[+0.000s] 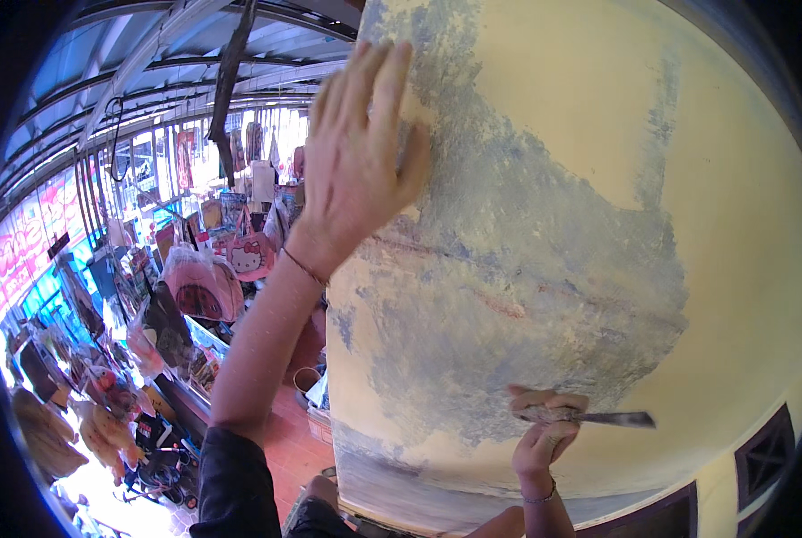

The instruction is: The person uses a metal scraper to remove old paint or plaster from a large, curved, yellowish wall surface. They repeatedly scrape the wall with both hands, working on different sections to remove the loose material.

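One flat-bladed tool (pixel 623 419), gripped in the right hand (pixel 549 423), sits low before the grey patch (pixel 544 224) on the wall (pixel 733 269); scraping or smoothing seems underway, next calling for a steady blade angle. The left hand (pixel 358 152) is raised, fingers spread.

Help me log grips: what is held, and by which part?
The right hand grips a flat tool by its handle end; the left hand looks empty.
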The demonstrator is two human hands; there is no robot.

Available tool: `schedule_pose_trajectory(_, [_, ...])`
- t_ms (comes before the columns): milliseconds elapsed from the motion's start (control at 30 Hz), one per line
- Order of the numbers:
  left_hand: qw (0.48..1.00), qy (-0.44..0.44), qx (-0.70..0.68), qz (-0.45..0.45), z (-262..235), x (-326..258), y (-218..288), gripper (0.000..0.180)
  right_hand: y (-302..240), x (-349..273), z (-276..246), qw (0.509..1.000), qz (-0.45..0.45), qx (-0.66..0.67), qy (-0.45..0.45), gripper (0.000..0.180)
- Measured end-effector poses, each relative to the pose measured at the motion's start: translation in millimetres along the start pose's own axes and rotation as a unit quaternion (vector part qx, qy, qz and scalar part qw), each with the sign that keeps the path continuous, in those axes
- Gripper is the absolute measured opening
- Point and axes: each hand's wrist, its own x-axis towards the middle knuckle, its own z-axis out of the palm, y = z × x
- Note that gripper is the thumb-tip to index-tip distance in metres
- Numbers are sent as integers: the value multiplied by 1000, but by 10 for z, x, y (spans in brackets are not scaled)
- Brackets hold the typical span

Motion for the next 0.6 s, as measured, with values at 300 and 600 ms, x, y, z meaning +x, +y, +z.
schedule_pose_trajectory(300, [982,126,127,64,293,1225,-419,72,214,-114,175,981,79,149,-90,44])
schedule_pose_trajectory(600, [990,45,65,118,490,1390,-806,66,48,-21,816,973,190,93,92,38])
